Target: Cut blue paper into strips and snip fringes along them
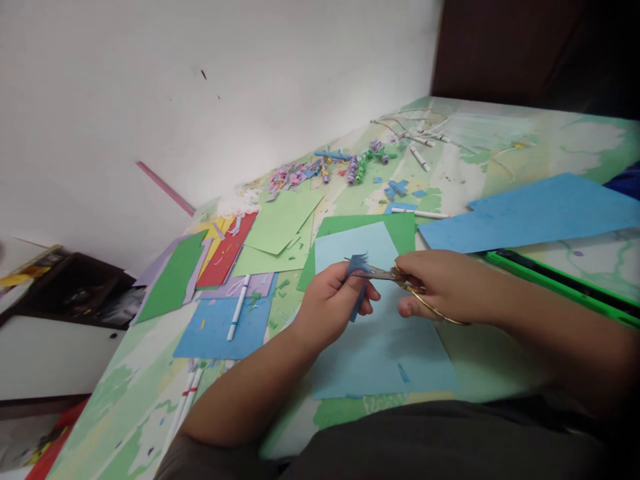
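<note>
At the centre of the frame, a narrow blue paper strip (358, 263) is pinched between the thumb and fingers of the left hand (330, 300). The strip's upper end is cut into a fringe of thin, curling points; its lower end is seen hanging below the thumb. Gold-handled scissors (383, 273) are gripped in the right hand (435, 280), with thumb and fingers curled about the handles. The blades are directed toward the left of the frame and reach the strip; how far they are parted cannot be told.

Both hands are held above a light blue sheet (380, 353), on which a small blue offcut (403, 373) is noted at the lower centre. A green sheet (345, 227) is partly covered by its upper end. At the right, a large blue sheet (545, 210) is placed beside a bright green case (565, 283). At centre left, light green sheets (280, 217) and a red sheet (227, 257) are spread on the table (120, 390); below them, a white marker (239, 307) is laid partly over a blue piece (210, 327). Rolled paper pieces (353, 170) are grouped at upper centre.
</note>
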Demonstrator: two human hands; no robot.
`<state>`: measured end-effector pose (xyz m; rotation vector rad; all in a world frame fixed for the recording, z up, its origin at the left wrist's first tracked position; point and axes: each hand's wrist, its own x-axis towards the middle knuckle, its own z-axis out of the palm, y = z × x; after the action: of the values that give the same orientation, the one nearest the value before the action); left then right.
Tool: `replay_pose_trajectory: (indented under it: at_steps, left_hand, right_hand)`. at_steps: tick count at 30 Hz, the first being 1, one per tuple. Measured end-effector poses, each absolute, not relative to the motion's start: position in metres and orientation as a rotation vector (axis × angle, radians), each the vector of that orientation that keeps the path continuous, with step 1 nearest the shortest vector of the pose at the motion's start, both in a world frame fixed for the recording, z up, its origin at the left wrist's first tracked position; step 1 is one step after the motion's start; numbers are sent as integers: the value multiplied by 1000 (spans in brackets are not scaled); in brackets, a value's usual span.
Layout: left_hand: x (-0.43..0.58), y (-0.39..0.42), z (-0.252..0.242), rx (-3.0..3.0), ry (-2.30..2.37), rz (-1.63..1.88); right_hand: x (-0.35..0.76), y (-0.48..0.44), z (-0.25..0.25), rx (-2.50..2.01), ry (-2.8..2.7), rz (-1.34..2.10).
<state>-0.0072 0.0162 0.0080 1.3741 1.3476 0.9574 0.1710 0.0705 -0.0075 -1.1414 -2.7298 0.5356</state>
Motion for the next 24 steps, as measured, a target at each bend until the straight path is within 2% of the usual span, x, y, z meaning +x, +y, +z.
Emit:
replay_pose_trajectory:
  at_steps: [24]
  left_hand:
    - [-8, 14, 2, 1626, 1389, 907]
  right_hand:
    - [170, 67, -7, -992, -2786, 601]
